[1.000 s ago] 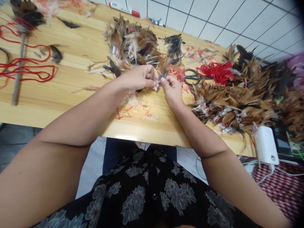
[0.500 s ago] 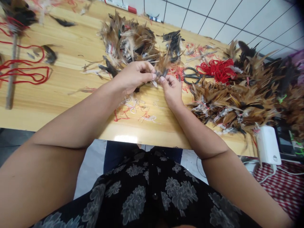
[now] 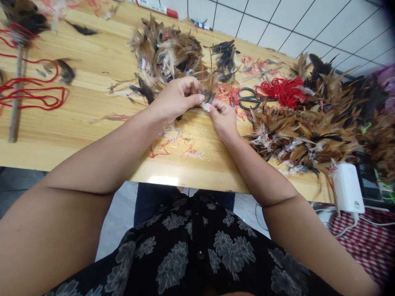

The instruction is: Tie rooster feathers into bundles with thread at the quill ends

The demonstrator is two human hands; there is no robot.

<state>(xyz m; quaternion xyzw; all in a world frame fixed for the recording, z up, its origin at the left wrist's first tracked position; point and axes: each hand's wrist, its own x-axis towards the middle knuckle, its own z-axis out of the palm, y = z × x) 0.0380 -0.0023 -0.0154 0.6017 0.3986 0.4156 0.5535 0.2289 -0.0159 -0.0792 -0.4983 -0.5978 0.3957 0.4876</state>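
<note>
My left hand point(image 3: 176, 100) and my right hand point(image 3: 223, 116) meet over the wooden table point(image 3: 92, 119), fingertips together. Both pinch a small bunch of brown feathers point(image 3: 210, 92) by its pale quill ends; the feathers fan up and away from me. A loose heap of brown and black feathers point(image 3: 168, 55) lies just beyond my left hand. A larger heap of brown feathers point(image 3: 305, 127) lies to the right of my right hand. Scraps of red and white thread point(image 3: 173, 142) lie on the table under my wrists.
Black scissors point(image 3: 249, 98) and a tangle of red string point(image 3: 284, 91) lie right of my hands. Red cord point(image 3: 31, 92) and a stick point(image 3: 15, 98) lie far left. A white box point(image 3: 347, 187) sits at the table's right end. A red-capped marker point(image 3: 157, 9) lies at the far edge.
The camera shifted slightly. My hands stay joined on the feather bunch; my right fingers have worked a little lower along the quill ends.
</note>
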